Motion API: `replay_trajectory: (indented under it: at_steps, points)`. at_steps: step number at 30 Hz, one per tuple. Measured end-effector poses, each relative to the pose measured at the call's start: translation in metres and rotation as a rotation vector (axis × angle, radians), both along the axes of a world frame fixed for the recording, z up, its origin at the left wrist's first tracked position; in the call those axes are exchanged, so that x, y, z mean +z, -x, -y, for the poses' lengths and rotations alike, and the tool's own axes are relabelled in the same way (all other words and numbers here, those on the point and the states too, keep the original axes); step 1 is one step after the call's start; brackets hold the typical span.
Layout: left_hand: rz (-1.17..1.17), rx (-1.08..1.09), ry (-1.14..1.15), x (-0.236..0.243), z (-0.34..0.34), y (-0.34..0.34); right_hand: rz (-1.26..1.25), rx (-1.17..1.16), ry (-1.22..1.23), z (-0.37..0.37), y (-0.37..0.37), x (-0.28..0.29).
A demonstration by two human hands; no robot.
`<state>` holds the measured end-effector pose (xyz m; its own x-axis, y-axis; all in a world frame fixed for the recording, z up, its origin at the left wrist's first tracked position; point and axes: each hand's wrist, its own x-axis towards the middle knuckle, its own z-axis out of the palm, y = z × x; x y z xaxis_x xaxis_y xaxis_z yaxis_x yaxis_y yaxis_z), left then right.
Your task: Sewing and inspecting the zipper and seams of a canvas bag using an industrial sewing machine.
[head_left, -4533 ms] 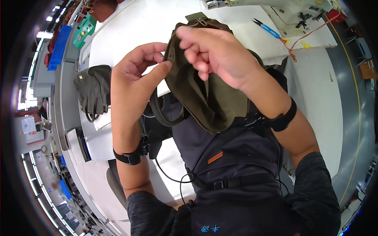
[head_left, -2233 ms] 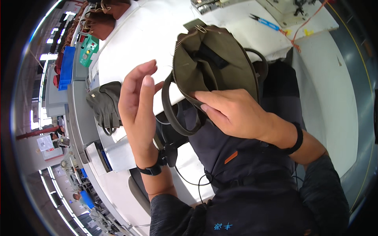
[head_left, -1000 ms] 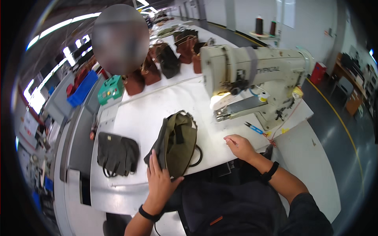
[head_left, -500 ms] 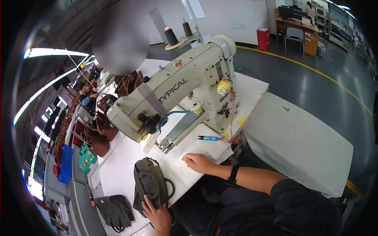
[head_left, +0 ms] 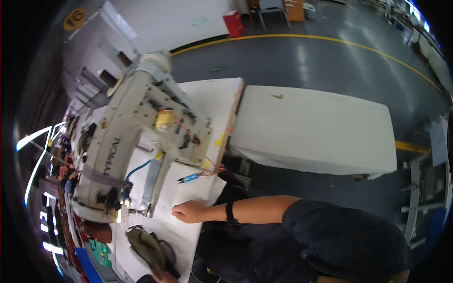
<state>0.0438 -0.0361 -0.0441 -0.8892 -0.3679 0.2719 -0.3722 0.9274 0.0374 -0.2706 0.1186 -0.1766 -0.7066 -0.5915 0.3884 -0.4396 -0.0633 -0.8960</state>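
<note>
A dark olive-green bag [head_left: 147, 245] with a dark loop handle lies tilted on the white table, close to the needle end of a sewing machine [head_left: 118, 137]. My left hand [head_left: 163, 275] rests against the bag's near end with fingers stretched out; it is blurred and partly cut off by the lower edge. To its right, my right hand [head_left: 188, 212] is closed in a fist on the tabletop, apart from the bag. Whatever the fist may hold is hidden. Beyond this fist lie blue thread snips [head_left: 189, 178], tied to an orange cord.
A white-covered side table [head_left: 311, 127] adjoins the sewing table [head_left: 210, 89] on the right. Thread cones [head_left: 123, 59] stand behind the machine. A green box [head_left: 100, 252] and a blue bin [head_left: 87, 265] are at lower left. A red box [head_left: 233, 23] stands by the wall.
The view has swung to the right, so everything sits further left. My left hand and the bag are now nearer the lower edge. My right fist stays on the table.
</note>
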Motion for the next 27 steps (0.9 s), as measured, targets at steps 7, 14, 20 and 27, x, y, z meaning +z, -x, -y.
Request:
replay_trajectory:
  at_steps: [7,14,20,27]
  points:
    - [-0.540,0.497,-0.407,0.025,0.115,0.015,0.056,0.033,0.018,0.002,-0.001,-0.007]
    - [-0.392,0.202,-0.289,0.002,0.156,0.079,0.111,0.090,-0.054,-0.008,-0.008,-0.001]
    - [-0.521,0.099,-0.604,0.006,0.149,0.123,0.182,0.087,-0.146,-0.009,-0.008,0.021]
    - [-0.764,0.206,-0.660,0.015,0.227,0.210,0.152,0.094,-0.196,-0.010,-0.011,0.029]
